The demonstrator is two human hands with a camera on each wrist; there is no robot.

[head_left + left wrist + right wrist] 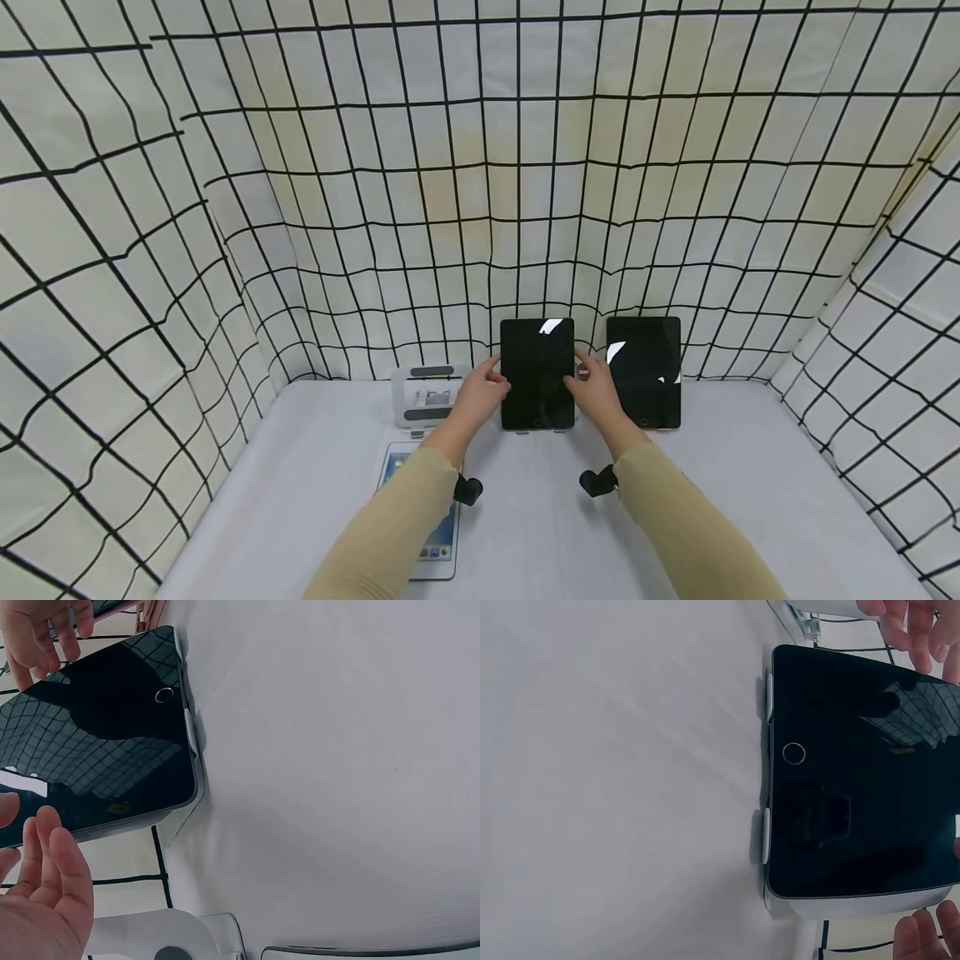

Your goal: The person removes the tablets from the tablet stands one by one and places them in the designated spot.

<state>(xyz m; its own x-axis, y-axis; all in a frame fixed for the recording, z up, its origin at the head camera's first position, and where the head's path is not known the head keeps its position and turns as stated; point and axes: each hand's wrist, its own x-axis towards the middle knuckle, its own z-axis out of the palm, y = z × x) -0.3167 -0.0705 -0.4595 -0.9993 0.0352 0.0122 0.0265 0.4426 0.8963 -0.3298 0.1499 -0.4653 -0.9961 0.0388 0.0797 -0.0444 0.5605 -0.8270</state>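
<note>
In the head view, a black tablet (537, 375) stands upright, leaning back, on a white stand. Two small lips (766, 836) of that stand hold its bottom edge, the home button side. My left hand (480, 392) holds the tablet's left edge, thumb at the front and fingers along the side. On the opposite edge my right hand (595, 390) holds it likewise, its thumb at the screen's border. The left wrist view shows the left fingers (64, 862) extended beside the edge. Most of the stand is hidden behind the tablet.
A second black tablet (645, 375) stands upright to the right, close to my right hand. Left of my hands is a white stand (408, 396) with grey pads. A white tablet (442, 550) lies flat under my left forearm. Black netting (517, 167) hangs behind the table.
</note>
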